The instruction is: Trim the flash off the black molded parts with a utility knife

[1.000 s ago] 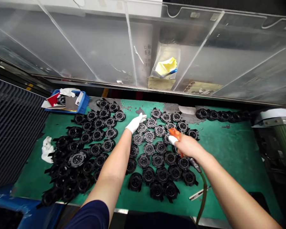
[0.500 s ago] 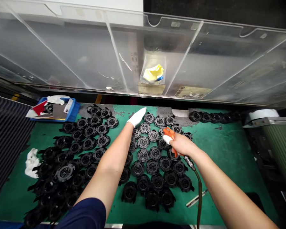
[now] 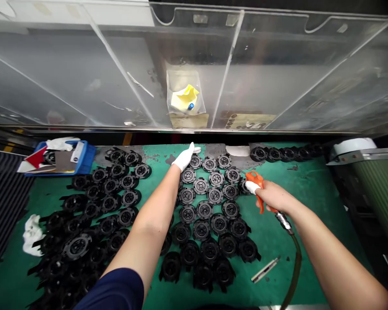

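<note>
My right hand (image 3: 267, 193), with white covering on a finger, grips an orange air blow gun (image 3: 256, 180). A dark hose (image 3: 295, 267) runs down from its handle. The gun's thin nozzle points left over the right edge of a group of round black plastic parts (image 3: 201, 186). At that group's far left corner is my left hand (image 3: 183, 159) in a white glove. Its thumb and fingers are apart, beside the rearmost black part (image 3: 195, 161); whether they touch it I cannot tell. My left forearm hides some parts below it.
More black parts (image 3: 111, 186) crowd the left side. A blue bin (image 3: 89, 155) stands back left, near a crumpled white glove (image 3: 32, 234). A utility knife (image 3: 265, 270) lies front right. A row of black parts (image 3: 274, 153) lines the back right. Behind rises a clear panel (image 3: 123, 86).
My right hand has moved right with the air blow gun, from over the parts to their right edge. My left hand's thumb has spread from its fingers. The camera view has shifted slightly.
</note>
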A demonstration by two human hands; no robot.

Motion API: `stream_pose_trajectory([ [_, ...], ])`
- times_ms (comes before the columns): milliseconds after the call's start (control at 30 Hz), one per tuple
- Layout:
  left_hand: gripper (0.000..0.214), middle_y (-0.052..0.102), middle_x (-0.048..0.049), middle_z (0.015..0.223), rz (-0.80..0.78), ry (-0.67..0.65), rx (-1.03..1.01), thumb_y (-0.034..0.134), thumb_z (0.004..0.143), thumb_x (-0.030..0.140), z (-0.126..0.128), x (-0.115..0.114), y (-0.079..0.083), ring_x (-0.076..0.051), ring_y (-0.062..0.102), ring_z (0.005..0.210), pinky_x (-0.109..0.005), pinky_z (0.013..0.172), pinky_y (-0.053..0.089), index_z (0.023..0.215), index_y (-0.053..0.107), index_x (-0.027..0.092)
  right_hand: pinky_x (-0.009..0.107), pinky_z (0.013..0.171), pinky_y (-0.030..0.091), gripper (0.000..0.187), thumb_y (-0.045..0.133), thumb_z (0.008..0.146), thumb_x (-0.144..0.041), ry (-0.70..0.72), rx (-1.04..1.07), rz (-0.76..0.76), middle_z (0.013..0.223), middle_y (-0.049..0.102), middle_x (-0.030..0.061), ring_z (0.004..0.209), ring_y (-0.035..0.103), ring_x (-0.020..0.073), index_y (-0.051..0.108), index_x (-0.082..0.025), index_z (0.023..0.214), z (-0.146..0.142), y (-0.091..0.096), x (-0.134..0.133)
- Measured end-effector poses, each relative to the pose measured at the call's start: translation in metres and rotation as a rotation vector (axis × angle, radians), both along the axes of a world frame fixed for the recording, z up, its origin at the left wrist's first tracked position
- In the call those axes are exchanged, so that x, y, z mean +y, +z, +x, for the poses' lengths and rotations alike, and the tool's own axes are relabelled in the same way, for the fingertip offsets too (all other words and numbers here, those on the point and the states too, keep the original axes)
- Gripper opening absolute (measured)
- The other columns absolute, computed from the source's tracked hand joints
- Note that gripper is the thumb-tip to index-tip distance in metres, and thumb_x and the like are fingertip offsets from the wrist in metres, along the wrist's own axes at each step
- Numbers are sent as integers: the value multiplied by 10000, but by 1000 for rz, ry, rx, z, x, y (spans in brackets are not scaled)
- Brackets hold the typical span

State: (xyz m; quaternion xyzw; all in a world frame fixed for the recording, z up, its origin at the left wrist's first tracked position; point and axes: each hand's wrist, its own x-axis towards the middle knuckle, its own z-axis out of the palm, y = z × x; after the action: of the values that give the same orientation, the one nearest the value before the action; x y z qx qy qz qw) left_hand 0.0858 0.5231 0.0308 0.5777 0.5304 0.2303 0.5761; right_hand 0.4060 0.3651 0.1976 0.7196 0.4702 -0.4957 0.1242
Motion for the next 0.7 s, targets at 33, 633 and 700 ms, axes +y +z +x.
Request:
stream_pose_trajectory([
  [33, 593, 647, -100, 1371, -2, 3, 1, 403, 977, 653, 0, -1, 0, -260, 530, 1358, -529, 1226, 259, 1305, 627, 213, 260, 408, 392, 290, 427, 903, -348, 18, 17, -4, 727, 743, 56, 417, 565, 131, 591, -160, 1051, -8, 0, 1],
  [633, 554, 621, -110, 1397, 3, 15, -37, 465, 971, 619, -2, -5, -9, -267, 529, 1354, -548, 1209, 282, 1302, 620, 203, 302, 530, 422, 556, 368, 914, -320, 18, -164, 5, 733, 744, 41, 526, 666, 196, 425, -163, 1444, -10, 19, -28],
  [700, 526, 616, -111, 1396, 15, 9, -38, 490, 972, 592, -2, -4, -9, -273, 527, 1350, -556, 1199, 296, 1297, 618, 199, 312, 524, 427, 551, 343, 934, -345, -3, -197, -42, 709, 739, 54, 512, 665, 209, 424, -136, 1437, 6, 24, -54],
])
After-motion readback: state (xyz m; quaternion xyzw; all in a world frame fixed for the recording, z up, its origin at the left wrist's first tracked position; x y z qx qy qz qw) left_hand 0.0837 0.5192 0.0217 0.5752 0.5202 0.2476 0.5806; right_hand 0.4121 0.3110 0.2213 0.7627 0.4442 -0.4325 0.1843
